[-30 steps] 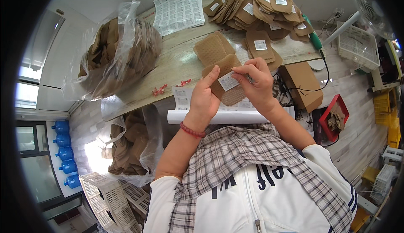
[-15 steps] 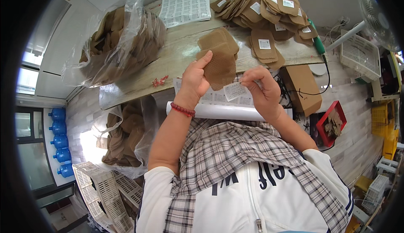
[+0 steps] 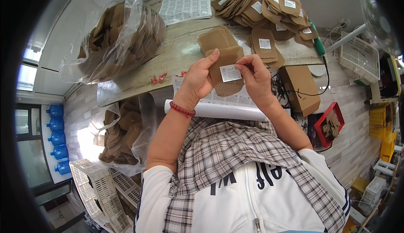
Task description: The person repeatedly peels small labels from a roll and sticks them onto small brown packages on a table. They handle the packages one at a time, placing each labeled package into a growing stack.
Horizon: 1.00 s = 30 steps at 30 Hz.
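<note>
My left hand (image 3: 197, 79) grips a brown dimpled pad (image 3: 229, 90) with rounded ends, its thumb across the front face. Against that face lies a small white printed label (image 3: 230, 74). At the label's right edge, my right hand (image 3: 257, 79) pinches it between thumb and fingertips; whether all of it is stuck down I cannot tell. Just beyond the held pad, a few bare brown pads (image 3: 211, 38) rest on the table. Below my hands a printed label sheet (image 3: 178, 85) lies near a curled white paper roll (image 3: 214, 109) at my lap.
A heap of labelled pads (image 3: 251, 12) covers the table's far right, beside a green-handled tool (image 3: 319, 44). More label sheets (image 3: 185, 1) lie at the back. A clear bag of pads (image 3: 122, 43) stands left. A cardboard box (image 3: 301, 90) and red tray (image 3: 322, 125) sit right.
My right hand has moved up and left, bringing the label from beside the pad onto its face. The pad in my left hand has shifted slightly right.
</note>
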Tool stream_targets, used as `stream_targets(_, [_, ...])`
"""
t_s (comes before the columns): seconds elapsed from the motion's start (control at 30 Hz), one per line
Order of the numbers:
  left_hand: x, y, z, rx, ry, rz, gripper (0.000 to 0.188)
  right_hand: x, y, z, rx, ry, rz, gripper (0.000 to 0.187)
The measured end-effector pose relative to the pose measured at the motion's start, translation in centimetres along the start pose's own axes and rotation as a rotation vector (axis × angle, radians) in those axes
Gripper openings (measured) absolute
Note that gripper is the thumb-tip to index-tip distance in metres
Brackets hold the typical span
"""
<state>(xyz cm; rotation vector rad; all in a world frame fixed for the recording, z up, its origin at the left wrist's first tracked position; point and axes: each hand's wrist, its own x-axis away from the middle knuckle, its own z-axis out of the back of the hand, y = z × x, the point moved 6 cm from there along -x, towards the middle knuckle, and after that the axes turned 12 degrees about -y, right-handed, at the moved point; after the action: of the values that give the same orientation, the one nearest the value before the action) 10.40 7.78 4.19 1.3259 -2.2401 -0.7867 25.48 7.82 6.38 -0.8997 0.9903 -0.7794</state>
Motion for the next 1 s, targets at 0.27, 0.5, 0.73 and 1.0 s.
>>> stream_targets(0.27, [-0.1, 0.2, -0.4, 0.059, 0.001, -0.034, 0.042, -0.3, -0.4, -0.1, 0.079, 0.026, 0.058, 0.011])
stream_targets(0.5, [-0.3, 0.0, 0.3, 0.082, 0.02, -0.032, 0.041, -0.5, -0.2, -0.3, 0.125, 0.037, 0.065, 0.011])
stream_targets(0.73, [-0.2, 0.3, 0.5, 0.056, 0.007, -0.028, 0.033, -0.9, -0.4, -0.4, 0.18, 0.038, 0.076, 0.011])
stream_targets(1.0, [-0.1, 0.4, 0.4, -0.098, -0.008, -0.024, 0.034, -1.2, -1.1, -0.1, 0.236, 0.068, 0.111, 0.013])
